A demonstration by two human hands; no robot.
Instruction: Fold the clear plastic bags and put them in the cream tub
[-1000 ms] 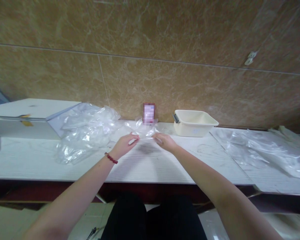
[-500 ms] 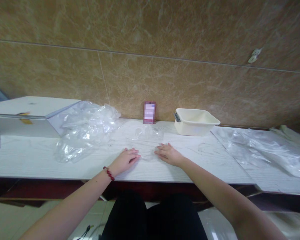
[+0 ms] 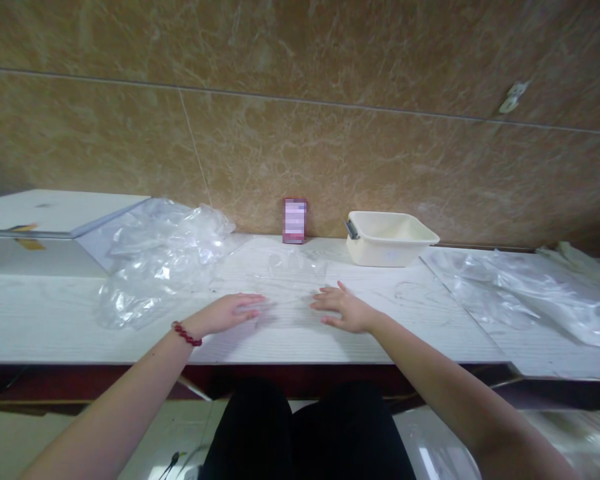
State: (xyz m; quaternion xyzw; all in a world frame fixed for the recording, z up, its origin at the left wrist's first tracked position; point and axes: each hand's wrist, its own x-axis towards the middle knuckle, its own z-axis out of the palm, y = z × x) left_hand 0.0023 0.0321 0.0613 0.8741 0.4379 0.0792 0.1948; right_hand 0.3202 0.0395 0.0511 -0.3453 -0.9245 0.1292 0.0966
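Note:
A thin clear plastic bag (image 3: pixel 293 287) lies flat on the white table (image 3: pixel 55 313) in front of me. My left hand (image 3: pixel 227 312), with a red bead bracelet at the wrist, rests flat on the bag's left side, fingers stretched out toward the right. On the bag's right side my right hand (image 3: pixel 343 309) lies palm down with the fingers spread. Neither hand grips anything.
A heap of crumpled clear plastic bags (image 3: pixel 157 257) sits at the left. A cream plastic tub (image 3: pixel 387 238) and a small purple box (image 3: pixel 295 221) stand against the brown tiled wall. More clear plastic sheets (image 3: pixel 525 293) cover the right. A white board (image 3: pixel 55 212) lies at far left.
One second ago both hands pinched the bag above the table. They laid it down flat, then slid a little apart over it with fingers opened.

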